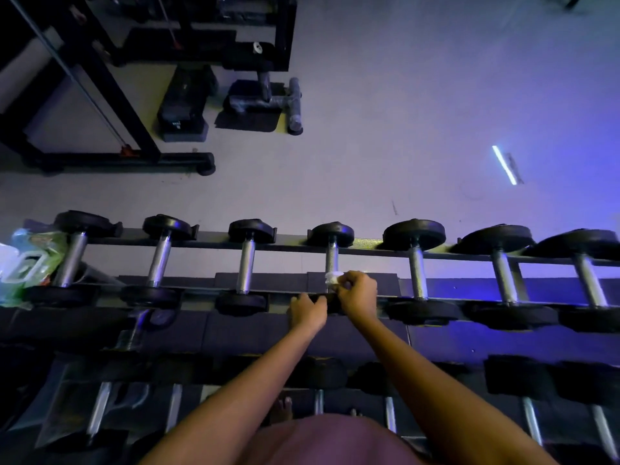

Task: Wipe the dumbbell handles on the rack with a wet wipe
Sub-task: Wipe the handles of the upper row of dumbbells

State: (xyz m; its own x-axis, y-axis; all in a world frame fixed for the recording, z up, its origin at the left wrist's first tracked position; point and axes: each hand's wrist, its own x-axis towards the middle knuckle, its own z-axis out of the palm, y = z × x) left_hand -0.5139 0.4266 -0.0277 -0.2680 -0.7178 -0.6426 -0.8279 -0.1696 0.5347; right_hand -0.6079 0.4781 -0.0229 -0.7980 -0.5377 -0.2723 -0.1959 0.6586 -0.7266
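White wipe [333, 277]: bunched into a small wad; pressed against the near end of a chrome handle [331, 256], just above the rack's front rail
Right hand [357, 295]: fingers [349, 280] curled and pinching the wipe against the handle; forearm reaching in from the lower right
Left hand [308, 313]: just left of the right hand and slightly nearer; fingers [310, 299] curled onto the near black end of the same dumbbell; that end is mostly hidden between the two hands
Dumbbell [330, 233]: fourth from the left in the top row of seven; lying front to back across the two rails, far black end over the back rail
Rack [375, 251]: dark metal, running left to right across the view; black ends grow larger toward the right end
Lower row [391, 414]: more dumbbells on a nearer, lower tier, with chrome handles showing between dark ends
Green packet [32, 260]: soft plastic pack at the left end of the rack, touching the first dumbbell
Floor [402, 129]: pale grey beyond the rack, tinted blue-violet toward the right
Black frame [110, 85]: gym machine standing on the floor at the far left, well apart from the rack
Bare foot [281, 411]: toes seen through the lower tier, near the bottom edge
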